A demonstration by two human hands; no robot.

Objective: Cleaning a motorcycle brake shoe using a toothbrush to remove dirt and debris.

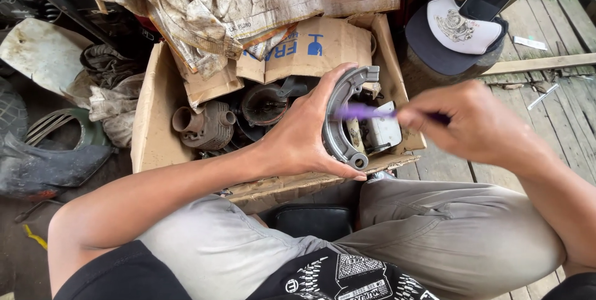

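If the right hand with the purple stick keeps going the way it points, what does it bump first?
Probably the grey curved metal part held in the left hand; the right hand aims its blurred purple stick at it.

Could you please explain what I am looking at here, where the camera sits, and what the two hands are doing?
There is one picture, taken by a camera worn on the person's head and looking down over their lap and grey trousers. The left hand grips a curved grey metal brake shoe, held upright. The right hand holds a thin purple brush-like tool, blurred, with its tip at the shoe. Behind the hands stands an open brown cardboard box holding dirty metal engine parts. A stained cloth drapes over the box. To the right, a dark-and-white cap rests by a worn wooden plank floor.
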